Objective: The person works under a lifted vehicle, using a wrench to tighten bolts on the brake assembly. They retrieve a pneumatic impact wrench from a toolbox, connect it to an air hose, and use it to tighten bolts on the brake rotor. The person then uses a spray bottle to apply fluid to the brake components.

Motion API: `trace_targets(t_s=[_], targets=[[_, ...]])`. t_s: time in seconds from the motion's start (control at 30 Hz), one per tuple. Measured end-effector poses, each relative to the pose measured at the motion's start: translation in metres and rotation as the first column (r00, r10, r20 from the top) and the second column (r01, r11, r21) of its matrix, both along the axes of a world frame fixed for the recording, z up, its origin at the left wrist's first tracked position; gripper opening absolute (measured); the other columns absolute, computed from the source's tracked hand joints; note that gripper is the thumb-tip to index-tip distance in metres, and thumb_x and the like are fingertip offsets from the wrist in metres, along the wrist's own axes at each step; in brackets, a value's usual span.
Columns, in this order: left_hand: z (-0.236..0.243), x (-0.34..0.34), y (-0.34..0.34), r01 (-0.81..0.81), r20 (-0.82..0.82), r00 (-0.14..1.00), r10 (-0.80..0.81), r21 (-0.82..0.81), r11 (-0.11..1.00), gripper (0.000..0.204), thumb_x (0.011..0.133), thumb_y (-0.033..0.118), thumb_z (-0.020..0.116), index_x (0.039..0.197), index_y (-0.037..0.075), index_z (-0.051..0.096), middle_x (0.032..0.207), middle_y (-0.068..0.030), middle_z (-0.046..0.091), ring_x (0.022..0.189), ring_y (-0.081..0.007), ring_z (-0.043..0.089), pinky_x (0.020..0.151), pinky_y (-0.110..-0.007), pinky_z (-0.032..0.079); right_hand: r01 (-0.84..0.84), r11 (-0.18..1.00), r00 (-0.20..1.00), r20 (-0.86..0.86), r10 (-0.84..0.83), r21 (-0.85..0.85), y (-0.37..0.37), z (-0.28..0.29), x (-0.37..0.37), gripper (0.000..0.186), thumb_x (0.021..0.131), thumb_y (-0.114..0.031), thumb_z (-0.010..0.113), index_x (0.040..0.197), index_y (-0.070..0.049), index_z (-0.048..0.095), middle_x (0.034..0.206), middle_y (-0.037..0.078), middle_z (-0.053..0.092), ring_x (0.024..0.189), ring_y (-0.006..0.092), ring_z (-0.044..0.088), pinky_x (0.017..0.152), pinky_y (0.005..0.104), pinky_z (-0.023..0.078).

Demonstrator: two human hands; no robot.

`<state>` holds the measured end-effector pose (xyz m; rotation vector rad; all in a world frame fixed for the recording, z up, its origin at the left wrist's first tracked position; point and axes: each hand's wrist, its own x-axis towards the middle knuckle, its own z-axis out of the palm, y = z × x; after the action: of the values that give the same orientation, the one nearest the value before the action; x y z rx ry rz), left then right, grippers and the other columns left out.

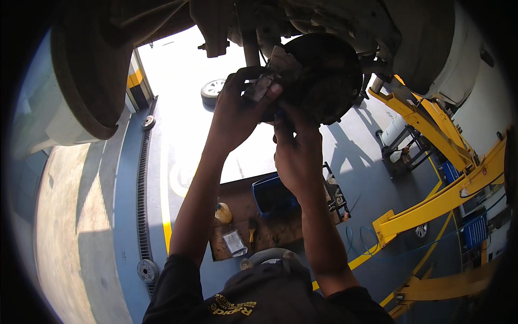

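Above me is the dark underside of a raised vehicle, with a black round brake plate [332,75] at its wheel hub. My left hand [240,102] is up at the plate's left edge, its fingers closed around a crumpled greyish rag [280,63] that lies against the metal; it could also be paper. Just right of it, my right hand [299,143] reaches up to the lower edge of the plate. Its fingers are curled and pressed together, and the shadow there hides what they grip.
Yellow lift arms [431,210] stand to the right. Below me, a brown bench top [286,232] carries a blue tray [272,197], a yellowish bottle [223,213], a brush [252,236] and a clear packet [234,243]. A wheel [208,93] and a brake drum [147,271] lie on the floor.
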<state>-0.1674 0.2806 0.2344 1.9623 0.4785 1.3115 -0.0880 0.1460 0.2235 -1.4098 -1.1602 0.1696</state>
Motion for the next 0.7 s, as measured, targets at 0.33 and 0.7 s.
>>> trace_targets(t_s=[0.33,0.7], targets=[[-0.107,0.021,-0.001,-0.252,-0.019,0.967,0.253,-0.169,0.953,0.032,0.105,0.029,0.057,0.118,0.000,0.060,0.102,-0.0231,0.073,0.098,-0.0350,0.074,0.082,-0.047,0.056,0.122,0.988,0.980,0.166,-0.106,-0.089,0.012,-0.108,-0.010,0.030,0.100,0.000,0.053,0.130,0.001,0.053,0.086,0.024,0.071,0.081,0.0376,0.075,0.070,0.0435,0.057],[-0.010,0.014,0.011,-0.205,0.067,0.976,0.206,-0.029,0.978,0.027,0.099,0.025,0.071,0.104,0.000,0.063,0.078,-0.0139,0.070,0.067,-0.0236,0.072,0.060,-0.035,0.054,0.000,0.992,0.997,0.083,-0.011,0.126,0.032,-0.044,0.003,0.034,0.098,0.001,0.056,0.131,0.001,0.053,0.085,0.021,0.070,0.074,0.0336,0.074,0.066,0.0396,0.057]])
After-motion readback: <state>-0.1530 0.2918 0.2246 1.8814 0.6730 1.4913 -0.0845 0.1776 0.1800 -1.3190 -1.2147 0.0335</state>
